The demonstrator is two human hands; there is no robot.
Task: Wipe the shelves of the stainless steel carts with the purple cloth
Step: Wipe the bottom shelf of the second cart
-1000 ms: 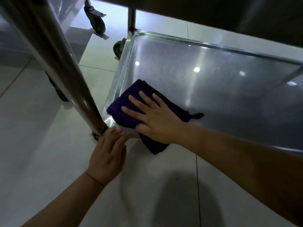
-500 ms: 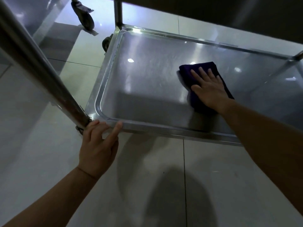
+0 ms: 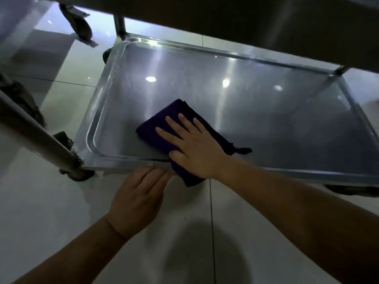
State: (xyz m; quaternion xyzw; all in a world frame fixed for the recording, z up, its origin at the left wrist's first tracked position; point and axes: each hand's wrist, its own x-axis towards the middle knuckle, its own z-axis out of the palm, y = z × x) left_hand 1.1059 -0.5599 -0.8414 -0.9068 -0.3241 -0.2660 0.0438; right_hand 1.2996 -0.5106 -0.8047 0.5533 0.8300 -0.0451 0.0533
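With right hand flat, fingers spread, pressing cloth on shelf and left hand open, fingertips at its near rim, cloth's tail overhangs that rim beneath the right wrist; one more pull likely drags it off.

floor: glossy pale tiles | dark grout line near | tape scrap far left
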